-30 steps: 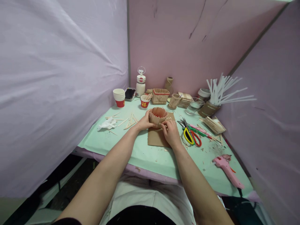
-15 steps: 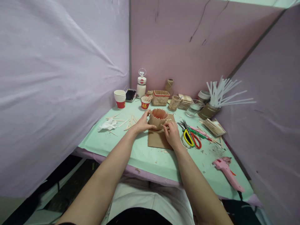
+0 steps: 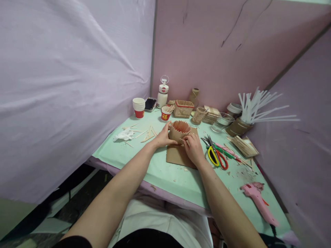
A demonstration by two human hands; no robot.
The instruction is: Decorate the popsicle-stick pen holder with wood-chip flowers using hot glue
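Note:
A small round cup of upright wooden sticks (image 3: 180, 130), brown outside and reddish inside, stands on a piece of brown cardboard (image 3: 179, 155) on the green table (image 3: 144, 165). My left hand (image 3: 163, 137) is wrapped round the cup's left side. My right hand (image 3: 194, 148) is closed against its front right, fingertips pinched at the wall; whether they hold a stick is hidden.
Scissors with yellow and red handles (image 3: 216, 156) lie right of the cardboard, a pink glue gun (image 3: 258, 201) at the near right. Loose sticks (image 3: 147, 133), white tissue (image 3: 124, 135), paper cups (image 3: 139, 107), a bottle (image 3: 162, 93), a basket (image 3: 183, 108) and a jar of white rods (image 3: 239, 125) surround.
The camera has swung left, so everything sits further right in view. Both hands stay on the stick cup with little change in grip.

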